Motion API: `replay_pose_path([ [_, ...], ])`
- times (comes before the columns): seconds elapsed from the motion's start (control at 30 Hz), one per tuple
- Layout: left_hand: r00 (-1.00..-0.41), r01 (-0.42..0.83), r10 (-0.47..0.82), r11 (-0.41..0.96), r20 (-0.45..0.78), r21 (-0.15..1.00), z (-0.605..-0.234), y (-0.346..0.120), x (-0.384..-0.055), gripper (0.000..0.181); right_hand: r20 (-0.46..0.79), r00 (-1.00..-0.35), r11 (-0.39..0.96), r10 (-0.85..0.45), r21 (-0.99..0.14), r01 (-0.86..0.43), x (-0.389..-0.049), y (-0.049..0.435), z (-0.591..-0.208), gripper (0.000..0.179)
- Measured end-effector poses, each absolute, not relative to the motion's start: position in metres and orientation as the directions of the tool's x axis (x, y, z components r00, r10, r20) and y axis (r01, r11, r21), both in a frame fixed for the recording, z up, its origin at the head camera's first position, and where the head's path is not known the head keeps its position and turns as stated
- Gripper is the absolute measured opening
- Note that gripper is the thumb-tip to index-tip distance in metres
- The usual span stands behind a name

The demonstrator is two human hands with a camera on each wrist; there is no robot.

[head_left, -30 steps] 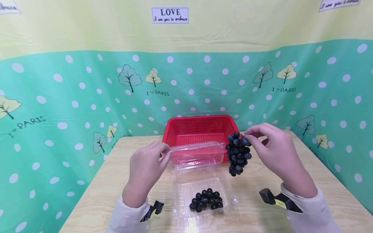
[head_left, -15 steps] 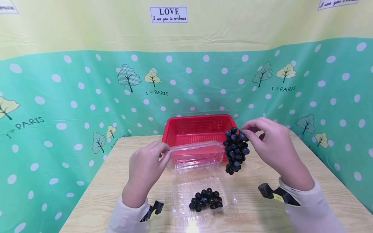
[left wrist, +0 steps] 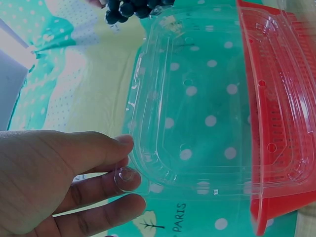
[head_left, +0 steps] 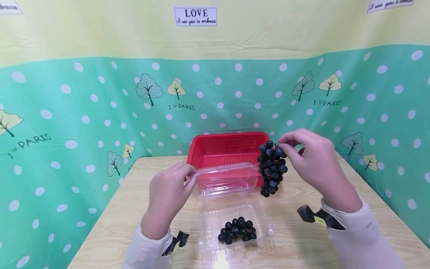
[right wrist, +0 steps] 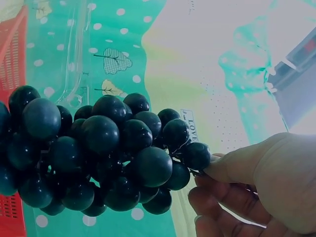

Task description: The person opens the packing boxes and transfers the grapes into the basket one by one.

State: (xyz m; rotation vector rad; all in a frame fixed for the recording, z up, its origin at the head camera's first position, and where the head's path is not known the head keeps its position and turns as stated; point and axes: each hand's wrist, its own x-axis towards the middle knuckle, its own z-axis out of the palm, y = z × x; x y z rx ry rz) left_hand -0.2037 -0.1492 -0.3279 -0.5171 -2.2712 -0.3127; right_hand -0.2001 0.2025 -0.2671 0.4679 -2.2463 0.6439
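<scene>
A clear plastic clamshell box (head_left: 231,218) lies on the wooden table with its lid (head_left: 228,178) raised. My left hand (head_left: 168,194) pinches the lid's left corner (left wrist: 126,175) and holds it up. Inside the tray lies a small bunch of dark grapes (head_left: 237,230). My right hand (head_left: 310,160) pinches the top of a bigger bunch of dark grapes (head_left: 271,167) (right wrist: 98,153), which hangs in the air to the right of the lid, above the table.
A red mesh basket (head_left: 228,147) (left wrist: 281,108) stands behind the lid at the table's far edge. A green dotted cloth with trees walls in the table (head_left: 141,194) on three sides. A black wrist mount (head_left: 310,216) sits on each sleeve.
My right hand has lifted the hanging bunch and brought it a little to the left, nearer the raised lid and the basket. The left hand and the lid have stayed put.
</scene>
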Motion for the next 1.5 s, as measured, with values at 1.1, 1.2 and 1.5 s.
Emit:
replay_pose_path([
  [1.1, -0.617, 0.457, 0.272, 0.888, 0.738, 0.054, -0.327, -0.150, -0.204, 0.010, 0.730, -0.669, 0.839, -0.140, -0.271, -0.471, -0.231, 0.198, -0.240, 0.009],
  [1.2, -0.619, 0.455, 0.271, 0.889, 0.737, 0.055, -0.327, -0.150, -0.204, 0.010, 0.728, -0.673, 0.843, -0.133, -0.274, -0.463, -0.234, 0.198, -0.239, 0.009],
  [1.5, -0.624, 0.454, 0.270, 0.889, 0.734, 0.059, -0.327, -0.151, -0.203, 0.011, 0.707, -0.700, 0.844, -0.102, -0.312, -0.437, -0.247, 0.200, -0.239, 0.014],
])
